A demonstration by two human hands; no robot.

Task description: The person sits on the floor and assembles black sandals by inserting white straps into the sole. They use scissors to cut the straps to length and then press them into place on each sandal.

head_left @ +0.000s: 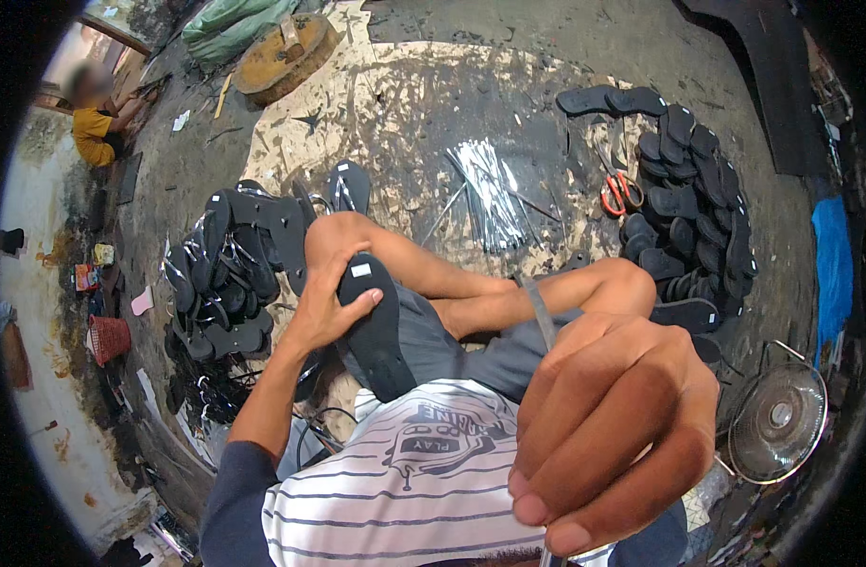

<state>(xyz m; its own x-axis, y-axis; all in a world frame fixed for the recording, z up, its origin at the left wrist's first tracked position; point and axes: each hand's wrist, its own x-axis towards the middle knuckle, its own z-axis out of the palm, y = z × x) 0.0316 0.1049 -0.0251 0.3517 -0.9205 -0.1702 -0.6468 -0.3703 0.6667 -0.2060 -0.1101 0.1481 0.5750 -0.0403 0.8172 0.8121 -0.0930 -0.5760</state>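
My left hand (329, 302) is closed on a black flip-flop sole (374, 326) with a small white label at its upper end. The thumb presses on its face, and the sole rests over my lap. Raised close to the camera, my right hand (622, 425) has its fingers curled tightly together. A thin grey strip (537, 307) juts out above this fist; the rest of it is hidden in the grip, so its kind is unclear. In front of my crossed legs lies a heap of silvery straps (494, 194).
Finished-looking flip-flops with straps (220, 255) pile at left; bare black soles (707, 198) stack at right. Orange-handled scissors (622, 192) lie beside them. A fan (780, 416) stands at lower right, a round wooden block (286, 61) at the back. Another person (95, 132) sits far left.
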